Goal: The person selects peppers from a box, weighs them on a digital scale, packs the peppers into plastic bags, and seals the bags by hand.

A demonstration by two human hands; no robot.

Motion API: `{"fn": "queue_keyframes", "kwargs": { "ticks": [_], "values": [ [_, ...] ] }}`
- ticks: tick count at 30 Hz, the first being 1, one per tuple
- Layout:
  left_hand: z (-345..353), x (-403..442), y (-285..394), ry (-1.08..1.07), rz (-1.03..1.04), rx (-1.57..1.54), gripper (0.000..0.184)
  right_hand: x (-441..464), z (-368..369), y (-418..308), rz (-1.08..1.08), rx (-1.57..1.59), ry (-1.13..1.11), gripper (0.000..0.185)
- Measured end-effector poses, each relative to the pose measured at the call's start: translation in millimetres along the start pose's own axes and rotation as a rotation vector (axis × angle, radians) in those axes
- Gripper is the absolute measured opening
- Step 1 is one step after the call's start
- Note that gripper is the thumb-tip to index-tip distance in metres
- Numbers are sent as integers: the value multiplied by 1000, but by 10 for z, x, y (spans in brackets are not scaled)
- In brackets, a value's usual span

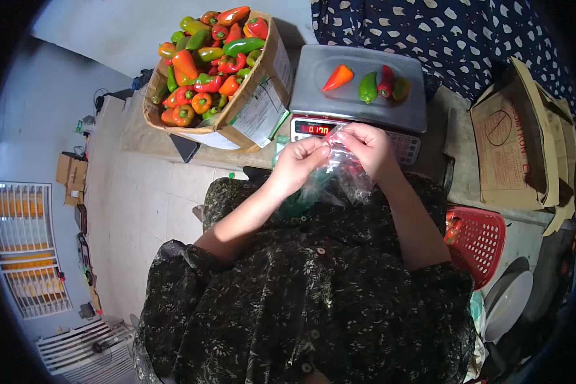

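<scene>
Two-handed pinch on a plastic bag, right in front of the scale

So the left hand [299, 164] and the right hand [369, 152] are both narrow, fingertips pinched at the top of a clear plastic bag [331, 176] that hangs just below them. Some red shows through the plastic, but I can't tell whether anything's inside. Also can't tell if the mouth is being pulled apart or closed up.

Either way, my two cents: take small pinches right at the edge, work the layers with the thumbs, and let the bag hang straight so nothing slips out. I'd watch the knuckles too, since the scale [349, 115] sits just beyond both hands and its buttons [408, 151] are near the right one. Four peppers [368, 88] lie on top of it, well apart from the fingers.

Surface-wise, the table [221, 155] is busy: a carton [253, 115] heaped with more peppers stands beyond the left hand, and an opened cardboard box [507, 157] sits out past the right. A red basket [489, 246] is beside the right arm. Tiled floor [173, 192] off to the left, dark patterned cloth [429, 29] behind the scale.
</scene>
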State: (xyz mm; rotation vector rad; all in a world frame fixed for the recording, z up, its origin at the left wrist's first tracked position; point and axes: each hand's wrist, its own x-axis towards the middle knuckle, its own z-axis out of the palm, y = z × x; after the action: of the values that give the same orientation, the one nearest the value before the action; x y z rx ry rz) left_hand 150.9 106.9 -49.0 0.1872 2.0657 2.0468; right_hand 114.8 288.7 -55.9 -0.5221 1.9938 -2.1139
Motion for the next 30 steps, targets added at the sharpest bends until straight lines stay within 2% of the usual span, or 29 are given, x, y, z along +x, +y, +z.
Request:
{"fn": "queue_keyframes", "kwargs": {
  "ticks": [3, 6, 9, 12, 15, 18, 23, 25, 27, 30],
  "values": [
    [72, 19, 47, 75, -41, -132, 18, -12, -23, -19, 34, -36, -4, 18],
    [-159, -15, 84, -128, -164, 56, 15, -1, -28, -26, 22, -44, -4, 18],
    [-28, -14, 101, 7, -62, -38, 18, -5, -19, -58, 5, -66, -8, 19],
    [-6, -10, 125, 29, -56, -93, 15, -20, -1, -98, 55, -47, -25, 19],
    [-290, -21, 82, -183, -209, 149, 6, -21, -6, -122, 53, -51, -21, 18],
    [47, -7, 166, 101, -38, -177, 2, -18, -4, -118, 47, -9, -17, 17],
    [-301, 19, -30, -179, -121, 59, 5, -6, -6, -84, 29, 51, 25, 15],
    [-303, 19, -63, -154, -121, 41, 5, -8, -32, -116, 14, 1, 30, 15],
    [-38, -1, 129, 46, -70, -121, 5, -2, -31, -107, 20, -13, 43, 15],
    [-111, 0, 58, 29, -65, 17, 6, 6, -48, -63, 26, -33, 47, 14]
  ]
}}
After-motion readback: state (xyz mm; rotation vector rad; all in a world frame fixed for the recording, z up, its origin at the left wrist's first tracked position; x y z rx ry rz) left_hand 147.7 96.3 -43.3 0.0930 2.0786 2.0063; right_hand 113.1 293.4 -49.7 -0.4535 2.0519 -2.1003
